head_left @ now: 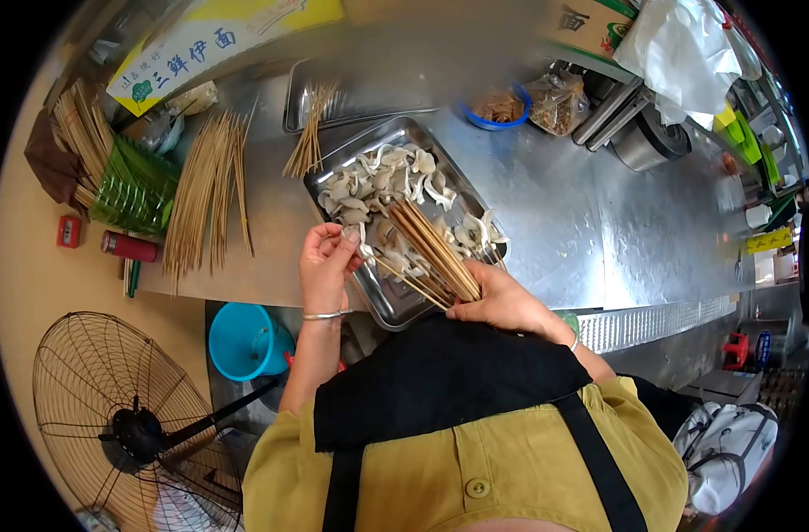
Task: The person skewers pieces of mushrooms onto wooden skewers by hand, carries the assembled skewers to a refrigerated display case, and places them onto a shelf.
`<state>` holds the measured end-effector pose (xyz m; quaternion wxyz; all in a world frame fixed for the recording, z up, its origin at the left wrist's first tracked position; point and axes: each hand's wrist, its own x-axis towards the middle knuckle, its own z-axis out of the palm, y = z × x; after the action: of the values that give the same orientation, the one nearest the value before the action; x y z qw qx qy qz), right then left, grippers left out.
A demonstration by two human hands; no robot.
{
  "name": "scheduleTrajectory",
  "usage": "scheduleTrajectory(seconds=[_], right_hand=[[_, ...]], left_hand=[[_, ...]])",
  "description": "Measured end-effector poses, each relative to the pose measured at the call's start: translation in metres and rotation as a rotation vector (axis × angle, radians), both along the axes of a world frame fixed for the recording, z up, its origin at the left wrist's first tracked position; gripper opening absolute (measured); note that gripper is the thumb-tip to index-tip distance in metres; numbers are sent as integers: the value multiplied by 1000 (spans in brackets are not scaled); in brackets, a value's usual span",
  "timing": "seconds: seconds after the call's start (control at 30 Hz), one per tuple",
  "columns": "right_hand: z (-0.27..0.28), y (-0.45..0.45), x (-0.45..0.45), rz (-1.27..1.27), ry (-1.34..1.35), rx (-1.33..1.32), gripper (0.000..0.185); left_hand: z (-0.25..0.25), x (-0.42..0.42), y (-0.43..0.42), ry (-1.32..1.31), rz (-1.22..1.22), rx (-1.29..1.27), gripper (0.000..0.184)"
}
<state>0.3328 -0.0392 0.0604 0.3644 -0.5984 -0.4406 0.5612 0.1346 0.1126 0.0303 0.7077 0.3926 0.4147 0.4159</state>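
Over the near edge of a metal tray [388, 306], my right hand [506, 301] grips a bundle of bamboo skewers [435, 248]. One single skewer [409, 279] juts from that hand toward the left. At its tip, my left hand [327, 266] pinches a pale oyster mushroom piece [363, 241] between thumb and fingers; whether the tip has gone through it, I cannot tell. Grey-white oyster mushrooms [386, 182] lie loose across the tray, partly hidden under the bundle.
Loose skewers [205, 191] lie on the steel table to the left, and a smaller bunch [311, 133] rests by a second tray [293, 102]. A blue bowl [497, 111] stands behind. Below left are a blue bucket [245, 341] and a caged fan [129, 417].
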Motion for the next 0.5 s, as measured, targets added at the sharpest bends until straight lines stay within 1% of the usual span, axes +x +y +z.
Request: scheduleTrajectory(seconds=[0.03,0.07,0.1,0.13,0.23,0.3,0.5], right_hand=[[1,0,-1,2,12,-10,39],[3,1,-1,2,13,-8,39],[4,1,-2,7,20,-8,35],[4,1,-2,13,27,-9,31],[2,1,-3,27,-33,14,31],[5,2,-4,31,-45,22,31],[7,1,-3,26,-50,32,32]], left_hand=[[2,0,-1,1,-1,1,25],[3,0,-2,18,4,54,25],[5,-1,-4,35,9,106,26],[6,-2,-6,36,9,108,26],[8,-3,-16,72,18,128,26],[5,0,-26,44,-82,63,26],[3,0,-24,49,-94,-6,23]])
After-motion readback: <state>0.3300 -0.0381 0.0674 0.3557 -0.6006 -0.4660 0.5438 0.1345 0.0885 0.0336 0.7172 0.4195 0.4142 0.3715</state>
